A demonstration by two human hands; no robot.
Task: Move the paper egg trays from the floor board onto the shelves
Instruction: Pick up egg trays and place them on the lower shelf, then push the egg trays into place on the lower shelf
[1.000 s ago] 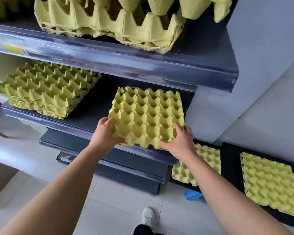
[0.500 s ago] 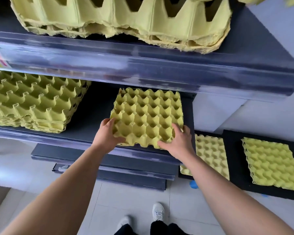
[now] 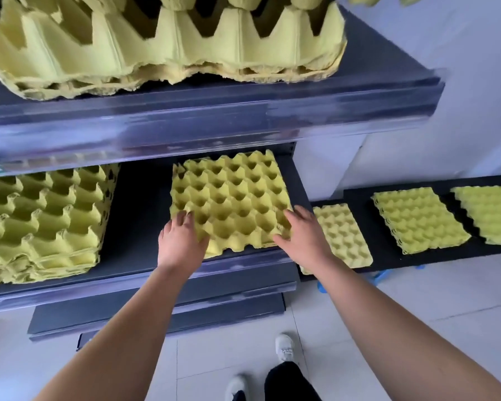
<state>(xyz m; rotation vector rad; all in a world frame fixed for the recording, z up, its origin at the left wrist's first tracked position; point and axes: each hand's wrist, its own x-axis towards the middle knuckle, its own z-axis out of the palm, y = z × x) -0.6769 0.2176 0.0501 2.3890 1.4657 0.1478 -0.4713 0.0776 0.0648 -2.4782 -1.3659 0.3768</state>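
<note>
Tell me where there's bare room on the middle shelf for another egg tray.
Bare: the dark strip of middle shelf between the left stack and the tray that the left hand and right hand touch; it looks narrower than a tray. Crowded: that tray fills the shelf's right end.

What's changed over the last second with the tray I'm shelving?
The egg tray slid further back onto the middle shelf and now lies flat. The left hand and right hand loosened from gripping its near edge; their fingers now rest on top. The stack on the shelf's left and the trays on the floor board stayed put.
</note>
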